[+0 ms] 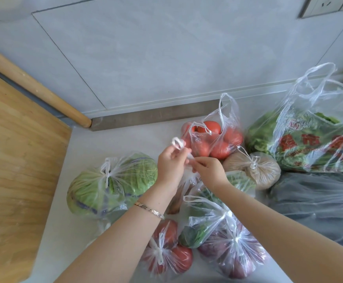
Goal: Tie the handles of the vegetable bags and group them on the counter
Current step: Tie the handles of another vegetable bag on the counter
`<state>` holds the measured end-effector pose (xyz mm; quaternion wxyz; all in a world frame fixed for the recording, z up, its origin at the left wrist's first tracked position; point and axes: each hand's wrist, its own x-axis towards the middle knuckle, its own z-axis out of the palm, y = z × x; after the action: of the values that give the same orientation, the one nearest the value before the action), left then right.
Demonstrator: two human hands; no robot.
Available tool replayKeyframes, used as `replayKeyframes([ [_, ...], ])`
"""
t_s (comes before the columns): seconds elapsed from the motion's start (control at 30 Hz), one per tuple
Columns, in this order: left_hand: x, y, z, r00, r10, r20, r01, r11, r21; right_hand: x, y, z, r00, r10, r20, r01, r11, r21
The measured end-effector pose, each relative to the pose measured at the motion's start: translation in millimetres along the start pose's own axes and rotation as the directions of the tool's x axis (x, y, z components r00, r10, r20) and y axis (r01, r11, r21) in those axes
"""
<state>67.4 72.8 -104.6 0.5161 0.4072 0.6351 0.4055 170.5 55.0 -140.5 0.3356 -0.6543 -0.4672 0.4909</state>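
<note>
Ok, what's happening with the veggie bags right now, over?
Left hand and right hand both pinching the handles of one bag, mid-knot. Cabbage bag tied; tomato bag open. Nothing blocking.

Bare counter lies open in the frame's centre-left, between the wooden board at left and the cabbage bag. Tied bags crowd the lower centre; the large printed bag blocks the right.

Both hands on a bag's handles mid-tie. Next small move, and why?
Probably pull the two ends apart to cinch the knot: the left hand holds a white handle loop, the right hand pinches the other strand, and the knot still looks loose.
</note>
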Motion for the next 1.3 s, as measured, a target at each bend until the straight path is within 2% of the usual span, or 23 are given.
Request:
replayKeyframes([
  [0.07,1.2,6.9,-1.9,0.995,0.072,-0.068,-0.073,0.997,-0.016,4.9,0.3,5.6,0.992,0.116,-0.04,-0.113,0.991,0.077],
  [0.1,1.1,11.0,-3.8,0.993,0.093,-0.068,-0.096,0.995,-0.037,6.8,-0.2,10.0,0.992,0.124,-0.019,-0.123,0.991,0.058],
  [0.2,1.9,21.9,-6.7,0.992,0.117,0.05,-0.114,0.991,-0.065,6.4,-5.0,15.3,0.986,-0.028,0.166,0.063,0.976,-0.209],
  [0.27,5.6,26.7,-5.3,0.988,0.103,0.113,-0.092,0.991,-0.097,4.4,-3.7,9.4,0.955,-0.078,0.285,0.161,0.946,-0.281],
  [0.33,11.7,27.0,-2.8,0.982,0.085,0.171,-0.07,0.993,-0.09,3.6,-0.2,1.9,0.937,-0.101,0.336,0.211,0.927,-0.309],
  [0.37,14.6,24.5,-1.3,0.975,0.082,0.207,-0.078,0.997,-0.026,3.0,0.4,-1.1,0.937,-0.095,0.335,0.206,0.926,-0.315],
  [0.43,19.0,15.4,-0.9,0.952,0.075,0.295,-0.165,0.942,0.293,1.4,1.9,-4.4,0.955,-0.073,0.289,0.152,0.954,-0.26],
  [0.5,17.2,2.6,-5.0,0.921,0.045,0.387,-0.29,0.742,0.605,-0.2,3.8,-6.5,0.973,-0.025,0.228,0.053,0.992,-0.115],
  [0.57,11.5,-8.8,-9.4,0.884,0.074,0.461,-0.4,0.629,0.667,-0.9,8.1,-8.4,0.98,0.028,0.198,-0.037,0.999,0.039],
  [0.63,8.0,-17.2,-12.3,0.867,0.167,0.469,-0.467,0.6,0.65,-1.3,10.4,-7.7,0.981,0.043,0.189,-0.061,0.994,0.09],
  [0.7,8.7,-21.6,-12.1,0.877,0.208,0.434,-0.459,0.628,0.628,-1.1,9.7,-4.6,0.982,0.027,0.184,-0.049,0.992,0.115],
  [0.8,10.0,-20.8,-9.6,0.905,0.17,0.39,-0.385,0.716,0.582,-0.6,8.6,-2.7,0.99,0.011,0.14,-0.041,0.977,0.211],
  [0.97,11.7,-21.5,-12.1,0.914,0.115,0.39,-0.321,0.793,0.517,-0.2,10.5,-3.5,0.995,0.092,0.034,-0.098,0.923,0.371],
  [1.07,9.9,-28.9,-15.7,0.916,0.1,0.39,-0.299,0.818,0.492,-0.1,12.7,-2.4,0.994,0.104,-0.02,-0.089,0.917,0.39],
  [1.2,4.4,-32.6,-15.4,0.896,0.179,0.407,-0.35,0.848,0.397,-0.2,12.4,0.6,0.983,0.161,-0.089,-0.114,0.912,0.394],
  [1.3,7.7,-42.1,-14.4,0.909,0.235,0.344,-0.379,0.807,0.452,2.2,11.1,5.6,0.963,0.24,-0.124,-0.186,0.922,0.339],
])
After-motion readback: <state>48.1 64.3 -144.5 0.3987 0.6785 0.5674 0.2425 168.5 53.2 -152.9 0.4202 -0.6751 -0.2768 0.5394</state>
